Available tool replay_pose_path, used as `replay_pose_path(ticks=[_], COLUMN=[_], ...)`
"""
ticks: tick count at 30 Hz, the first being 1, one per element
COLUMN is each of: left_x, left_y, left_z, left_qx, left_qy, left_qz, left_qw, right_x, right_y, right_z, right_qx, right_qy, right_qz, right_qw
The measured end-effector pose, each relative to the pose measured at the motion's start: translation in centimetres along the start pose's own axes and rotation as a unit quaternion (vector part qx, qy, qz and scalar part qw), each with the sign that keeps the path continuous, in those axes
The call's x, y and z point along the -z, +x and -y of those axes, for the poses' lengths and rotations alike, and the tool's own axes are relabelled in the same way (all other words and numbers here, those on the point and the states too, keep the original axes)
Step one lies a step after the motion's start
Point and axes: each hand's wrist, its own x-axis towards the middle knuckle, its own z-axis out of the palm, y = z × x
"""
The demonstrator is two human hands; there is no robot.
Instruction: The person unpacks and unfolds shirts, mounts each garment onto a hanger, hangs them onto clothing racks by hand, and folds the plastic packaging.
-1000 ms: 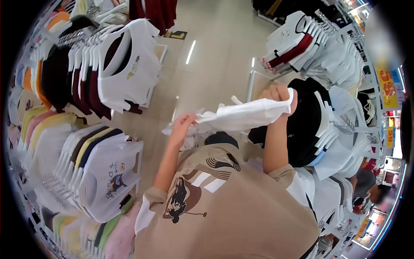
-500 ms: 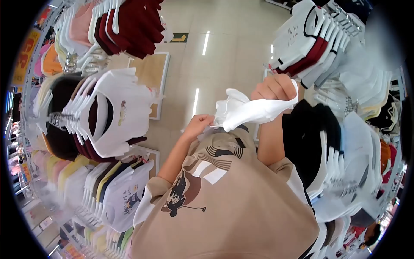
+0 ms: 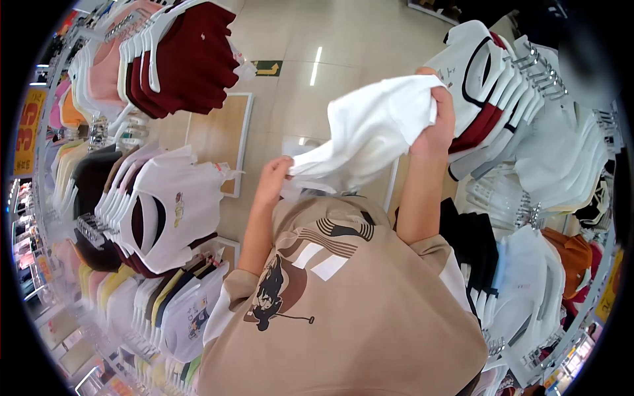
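Note:
A white cloth garment (image 3: 376, 122), probably a shirt though folds hide its cut, is stretched between my hands in front of my chest. My left hand (image 3: 274, 175) pinches its lower left end, with the fingertips closed on the fabric. At the upper right, my right hand (image 3: 437, 125) grips the other end, fingers partly covered by the cloth. Below the main part hangs a thinner, see-through white layer, blurred near my left hand. Close beyond my right hand hangs a white top with black trim (image 3: 472, 63).
On the left, racks hold dark red tops (image 3: 195, 59) and white shirts (image 3: 181, 204) on white hangers. Black garments (image 3: 465, 241) and pale shirts (image 3: 535, 277) hang on the right. A tiled floor aisle (image 3: 290, 99) runs between, with a wooden-topped low platform (image 3: 221, 132) at its left.
My right hand has risen slightly and my left hand has moved left and up a little. The white garment has opened from a bunched strip into a wider spread. The view has shifted slightly.

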Motion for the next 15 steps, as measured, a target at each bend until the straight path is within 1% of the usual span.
replay_pose_path(ticks=[1, 2, 4, 5, 8, 11, 14, 15], left_x=[-0.1, 0.2, 1.4, 1.7, 1.8, 0.5, -0.5, -0.9], left_y=[0.6, 1.4, 3.4, 4.4, 7.3, 11.0, 15.0, 16.2], left_z=[-1.4, -2.6, -3.7, -4.2, -6.2, -8.0, -7.8, -8.0], left_qx=[-0.007, -0.013, -0.032, -0.028, -0.007, 0.02, 0.073, 0.062], left_qy=[0.009, 0.017, 0.039, 0.029, -0.024, -0.1, -0.11, -0.11], left_qz=[0.011, 0.021, 0.049, 0.053, 0.052, 0.01, -0.001, 0.057], left_qw=[1.0, 1.0, 0.998, 0.998, 0.998, 0.995, 0.991, 0.99], right_x=[0.3, 0.7, 0.9, 1.0, 1.9, 0.5, 1.1, -0.1], right_y=[1.2, 2.4, 4.3, 5.3, 8.3, 10.8, 13.8, 14.5], right_z=[0.3, 0.6, 1.2, 1.4, 2.0, 1.6, 0.2, -0.3], right_qx=[0.006, 0.024, 0.038, 0.046, 0.064, 0.031, 0.02, -0.012], right_qy=[-0.06, -0.105, -0.167, -0.198, -0.191, -0.132, -0.191, -0.204], right_qz=[-0.016, -0.012, -0.061, -0.086, -0.088, -0.121, 0.034, 0.131], right_qw=[0.998, 0.994, 0.983, 0.975, 0.975, 0.983, 0.981, 0.97])
